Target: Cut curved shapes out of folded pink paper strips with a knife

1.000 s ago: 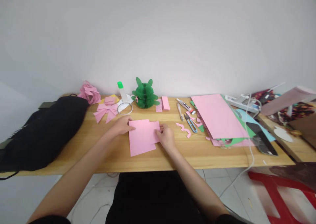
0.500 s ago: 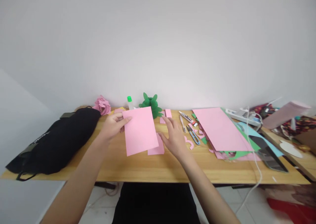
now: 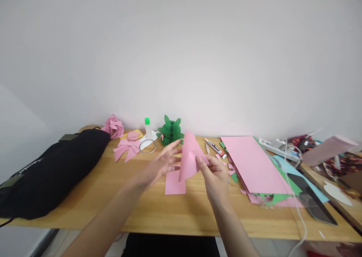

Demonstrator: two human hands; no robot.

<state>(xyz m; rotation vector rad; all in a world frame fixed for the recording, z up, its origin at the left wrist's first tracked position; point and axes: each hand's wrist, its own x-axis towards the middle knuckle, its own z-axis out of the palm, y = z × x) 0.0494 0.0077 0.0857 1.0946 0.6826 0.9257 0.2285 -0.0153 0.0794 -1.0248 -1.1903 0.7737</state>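
Observation:
My right hand (image 3: 215, 178) pinches a pink paper sheet (image 3: 190, 157) at its right edge, thumb in front. The sheet is held up over the table and bends into a curve along its left side. My left hand (image 3: 161, 164) is open, its fingers spread and pointing at the curved side; whether they touch it is unclear. Below the sheet, a smaller pink paper piece (image 3: 174, 185) lies flat on the wood. Behind it stands a green honeycomb paper figure (image 3: 171, 131) with leaf-like shapes, its right part hidden.
On the left lie a black bag (image 3: 56, 170), a pink paper bow (image 3: 127, 147), a ring (image 3: 148, 146) and a green-capped bottle (image 3: 148, 128). Rightward are a marker-like tube (image 3: 216, 149), paper scraps, a stack of coloured sheets (image 3: 254, 162), a dark tablet (image 3: 313, 200) and a white cable (image 3: 295, 204).
The pink sheet has passed from my left hand to my right, moved rightward and turned from flat to curved. My left hand has let go and moved right. The view has tilted up slightly.

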